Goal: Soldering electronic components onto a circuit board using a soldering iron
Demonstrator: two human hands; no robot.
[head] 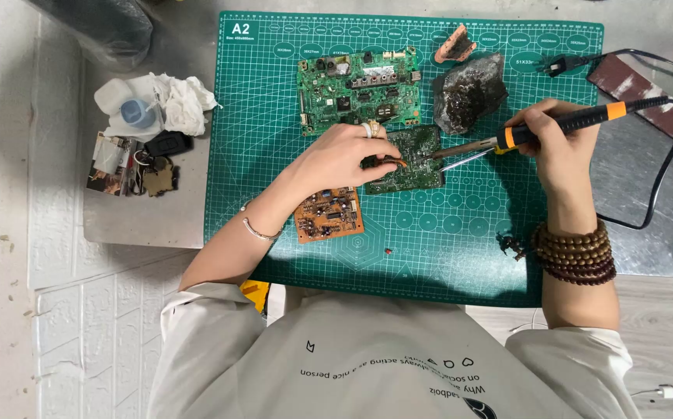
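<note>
My right hand [555,138] grips a black and orange soldering iron [561,124], its metal tip resting on a small dark green circuit board [414,159] in the middle of the cutting mat. My left hand [344,155] lies on that board's left side, fingers pinched on a small orange-tipped piece, too small to identify, close to the iron's tip. A ring sits on one finger. A thin metal rod lies just under the iron's tip.
A green cutting mat [430,233] covers the grey table. A larger green circuit board [358,89] lies behind, an orange board [329,215] by my left wrist, a dark lump [468,91] at the back right. Tissue, a cap and keys [150,147] sit left. The iron's black cord [666,167] loops right.
</note>
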